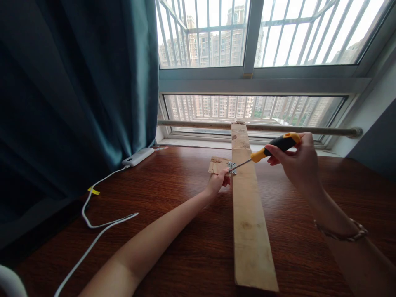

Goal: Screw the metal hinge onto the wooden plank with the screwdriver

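Cable (108, 225) lies loose on the table (185, 255), left; a wide sweep could drag it. Block (215, 163) sits just left of the plank (252, 231), hinge (232, 167) across the seam. Left hand (218, 182) is at the block's near edge beside the hinge; can't tell if it's pinching or just pressing. Light pressure there could let the block creep and skew the hinge. Plank has no hand on it, so side load could turn it. Screwdriver (275, 145) slants in, tip at the hinge; slip risk toward the left fingers. Right hand (298, 161) grips its butt end, so tip control may be loose.
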`<state>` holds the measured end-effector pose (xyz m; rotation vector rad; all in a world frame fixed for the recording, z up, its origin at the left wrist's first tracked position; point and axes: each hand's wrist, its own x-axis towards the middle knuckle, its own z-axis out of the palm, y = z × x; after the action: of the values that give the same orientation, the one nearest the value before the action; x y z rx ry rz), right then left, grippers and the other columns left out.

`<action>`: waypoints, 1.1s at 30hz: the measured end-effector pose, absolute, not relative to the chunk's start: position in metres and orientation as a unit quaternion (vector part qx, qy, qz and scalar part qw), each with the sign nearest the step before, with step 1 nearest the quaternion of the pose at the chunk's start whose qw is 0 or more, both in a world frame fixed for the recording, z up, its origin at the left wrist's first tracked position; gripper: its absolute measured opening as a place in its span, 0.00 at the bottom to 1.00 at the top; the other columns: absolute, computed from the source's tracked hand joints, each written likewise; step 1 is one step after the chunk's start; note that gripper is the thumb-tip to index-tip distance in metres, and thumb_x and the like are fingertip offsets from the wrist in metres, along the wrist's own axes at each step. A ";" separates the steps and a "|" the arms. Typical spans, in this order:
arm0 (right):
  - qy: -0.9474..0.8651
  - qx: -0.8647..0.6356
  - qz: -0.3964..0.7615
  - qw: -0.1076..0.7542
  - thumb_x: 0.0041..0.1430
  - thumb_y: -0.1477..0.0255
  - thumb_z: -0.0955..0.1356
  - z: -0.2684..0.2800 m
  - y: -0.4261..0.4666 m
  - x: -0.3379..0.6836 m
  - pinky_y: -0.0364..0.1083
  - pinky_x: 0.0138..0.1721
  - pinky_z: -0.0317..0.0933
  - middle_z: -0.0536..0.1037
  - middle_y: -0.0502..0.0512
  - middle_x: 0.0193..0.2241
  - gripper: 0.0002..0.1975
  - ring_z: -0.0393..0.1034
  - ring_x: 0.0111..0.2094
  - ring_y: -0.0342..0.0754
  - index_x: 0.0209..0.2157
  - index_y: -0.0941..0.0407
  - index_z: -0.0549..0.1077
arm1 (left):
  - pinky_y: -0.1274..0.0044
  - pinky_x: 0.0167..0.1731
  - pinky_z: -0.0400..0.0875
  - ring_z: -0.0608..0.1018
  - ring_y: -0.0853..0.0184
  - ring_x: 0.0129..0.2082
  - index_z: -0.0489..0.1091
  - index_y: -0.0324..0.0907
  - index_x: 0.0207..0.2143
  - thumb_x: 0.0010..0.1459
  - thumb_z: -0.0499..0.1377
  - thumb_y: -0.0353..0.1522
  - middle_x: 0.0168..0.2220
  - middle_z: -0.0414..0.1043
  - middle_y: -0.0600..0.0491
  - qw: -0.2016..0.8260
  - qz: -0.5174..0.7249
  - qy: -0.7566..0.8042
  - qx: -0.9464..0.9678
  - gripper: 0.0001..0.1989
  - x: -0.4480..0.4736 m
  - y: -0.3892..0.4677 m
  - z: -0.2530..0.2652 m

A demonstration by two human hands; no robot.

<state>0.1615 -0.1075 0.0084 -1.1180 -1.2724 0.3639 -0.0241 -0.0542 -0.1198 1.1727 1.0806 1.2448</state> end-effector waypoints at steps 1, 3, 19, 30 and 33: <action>-0.555 -0.494 0.157 0.651 0.38 0.59 0.74 0.008 -0.107 0.162 0.42 0.12 0.67 0.72 0.47 0.25 0.27 0.71 0.16 0.47 0.33 0.53 0.56 | 0.78 0.16 0.49 0.59 0.74 0.12 0.62 0.40 0.15 0.53 0.51 0.38 0.12 0.62 0.54 0.535 0.520 0.449 0.492 0.18 -0.024 -0.054 -0.120; -0.555 -0.490 0.166 0.652 0.39 0.59 0.74 0.008 -0.105 0.163 0.43 0.14 0.68 0.73 0.49 0.28 0.27 0.72 0.17 0.47 0.33 0.54 0.56 | 0.78 0.16 0.50 0.60 0.75 0.12 0.62 0.40 0.14 0.53 0.51 0.38 0.12 0.62 0.54 0.543 0.516 0.439 0.496 0.18 -0.024 -0.054 -0.120; -0.702 -0.350 0.213 0.583 0.49 0.70 0.69 0.010 -0.112 0.167 0.46 0.31 0.71 0.72 0.54 0.42 0.19 0.72 0.39 0.48 0.42 0.52 0.58 | 0.78 0.16 0.51 0.61 0.74 0.12 0.63 0.40 0.13 0.53 0.51 0.37 0.12 0.63 0.54 0.526 0.526 0.438 0.505 0.18 -0.026 -0.053 -0.120; -0.621 -0.490 0.094 0.604 0.40 0.59 0.74 0.006 -0.117 0.161 0.41 0.15 0.61 0.69 0.45 0.23 0.25 0.66 0.17 0.42 0.37 0.53 0.62 | 0.77 0.17 0.53 0.63 0.73 0.13 0.66 0.39 0.16 0.53 0.52 0.40 0.15 0.67 0.51 0.542 0.505 0.451 0.498 0.18 -0.025 -0.056 -0.114; -0.612 -0.502 0.095 0.604 0.41 0.58 0.73 0.008 -0.119 0.161 0.40 0.13 0.59 0.68 0.44 0.20 0.25 0.65 0.14 0.42 0.37 0.53 0.62 | 0.78 0.16 0.52 0.63 0.74 0.13 0.66 0.39 0.18 0.52 0.53 0.43 0.15 0.67 0.52 0.541 0.496 0.465 0.496 0.18 -0.026 -0.056 -0.114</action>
<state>0.1609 -0.1187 0.0075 -1.1625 -1.4161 0.2193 -0.0262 -0.0561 -0.1144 1.1793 1.1042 1.1776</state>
